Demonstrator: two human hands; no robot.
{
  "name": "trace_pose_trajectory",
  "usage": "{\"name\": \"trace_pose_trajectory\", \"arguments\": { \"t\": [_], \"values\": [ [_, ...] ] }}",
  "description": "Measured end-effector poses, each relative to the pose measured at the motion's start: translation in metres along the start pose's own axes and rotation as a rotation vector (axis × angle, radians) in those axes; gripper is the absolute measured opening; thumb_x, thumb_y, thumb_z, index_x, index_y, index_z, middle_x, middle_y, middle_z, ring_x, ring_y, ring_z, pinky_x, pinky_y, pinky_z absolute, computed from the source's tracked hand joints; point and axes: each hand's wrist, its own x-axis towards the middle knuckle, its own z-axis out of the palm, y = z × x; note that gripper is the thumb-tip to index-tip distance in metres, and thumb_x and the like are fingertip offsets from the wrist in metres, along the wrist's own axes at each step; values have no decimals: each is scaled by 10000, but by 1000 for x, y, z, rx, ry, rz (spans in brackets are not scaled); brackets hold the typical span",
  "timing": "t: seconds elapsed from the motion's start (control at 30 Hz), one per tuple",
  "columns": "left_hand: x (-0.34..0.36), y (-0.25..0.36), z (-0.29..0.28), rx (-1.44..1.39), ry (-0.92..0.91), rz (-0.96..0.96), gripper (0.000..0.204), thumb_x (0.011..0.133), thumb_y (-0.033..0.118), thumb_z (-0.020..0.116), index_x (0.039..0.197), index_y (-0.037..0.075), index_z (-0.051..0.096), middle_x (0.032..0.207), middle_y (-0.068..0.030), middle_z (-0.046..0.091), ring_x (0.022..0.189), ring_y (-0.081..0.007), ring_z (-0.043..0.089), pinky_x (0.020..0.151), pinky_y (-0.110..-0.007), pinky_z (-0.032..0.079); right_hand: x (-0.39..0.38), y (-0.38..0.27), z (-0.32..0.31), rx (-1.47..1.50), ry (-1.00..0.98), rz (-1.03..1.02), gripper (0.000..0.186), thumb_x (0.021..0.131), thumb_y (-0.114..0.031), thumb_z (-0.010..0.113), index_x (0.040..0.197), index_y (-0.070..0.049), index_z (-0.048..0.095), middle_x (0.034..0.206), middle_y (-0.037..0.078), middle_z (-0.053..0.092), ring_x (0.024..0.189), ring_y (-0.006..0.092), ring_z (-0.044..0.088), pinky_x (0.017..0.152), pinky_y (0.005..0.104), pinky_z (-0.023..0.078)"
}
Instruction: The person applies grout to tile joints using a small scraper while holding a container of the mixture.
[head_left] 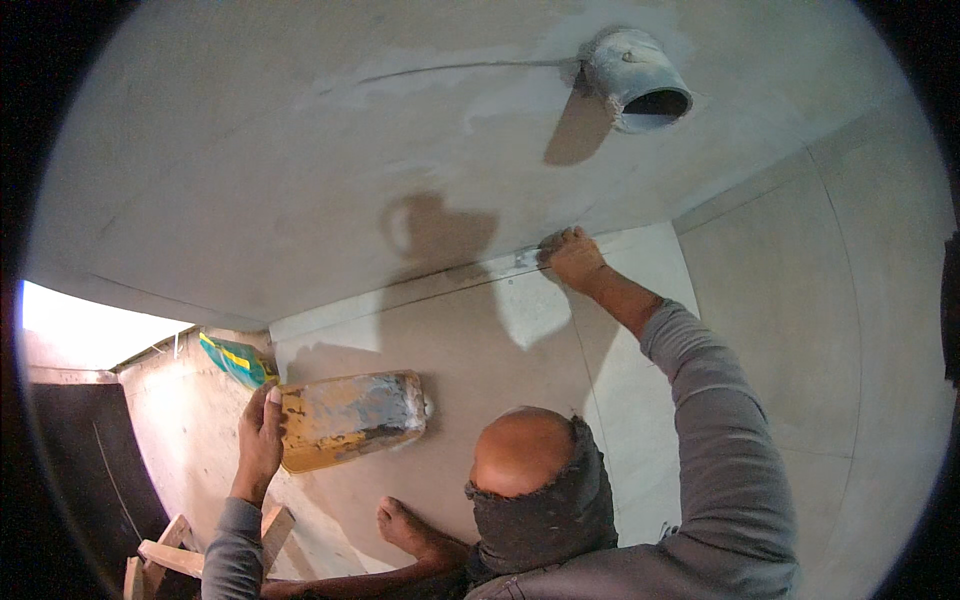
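My left hand (262,432) grips the short left side of a yellow rectangular tray (345,420), with the thumb at its edge. Grey, plaster-like smears cover much of the tray. Out to the upper right, my right hand (577,260) is closed close against the seam between the large grey surface and the paler panels. A small flat scraper blade (525,259) shows at the left of its fingers. The scraper's handle is hidden in the hand. Damp-looking pale patches lie around the seam.
A round grey pipe stub (640,85) juts from the large surface at the top right. A green and yellow bag (235,360) is beyond my left hand. Wooden pieces (172,555) and a dark panel (95,460) stand at the lower left. My bare foot (405,528) is below the tray.
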Motion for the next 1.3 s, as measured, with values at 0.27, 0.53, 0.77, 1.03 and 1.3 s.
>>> {"name": "trace_pose_trajectory", "arguments": {
  "t": [0.27,0.53,0.77,1.03,1.3],
  "values": [
    [6,18,-12,101,-51,19,551,967,432,461,1252,-36,517,893,-73,602,737,-135,531,630,-260,455,-57,35,-32,6,-243,163,324,814,-115,591,1120,-196,661,1066,129,631,1056,280,597,904,421,463],
    [56,87,-13,415,-424,39,564,933,454,486,1146,-56,602,937,-168,664,781,-218,607,721,-350,502,-45,-52,-95,659,-211,-226,298,812,-119,584,1095,-105,677,1015,174,673,968,357,635,862,444,491],
    [87,41,-12,211,-544,109,539,920,456,531,1167,-18,596,879,-92,626,718,-164,571,644,-292,484,-40,-139,-106,937,-95,-144,357,838,-135,569,1186,-71,612,1150,190,620,1056,365,587,898,442,466],
    [142,3,21,208,-854,-52,510,905,457,555,1144,9,603,808,-64,593,676,-138,570,580,-270,486,-27,-228,-71,915,241,461,440,866,-117,530,1306,-96,510,982,234,568,892,380,599,771,479,503],
    [137,21,45,335,-918,15,501,897,483,543,1045,12,627,770,-53,583,654,-150,538,567,-297,468,23,-253,-34,725,436,658,418,850,-119,538,1250,1,514,986,243,563,855,398,593,741,480,509]
  ]
}}
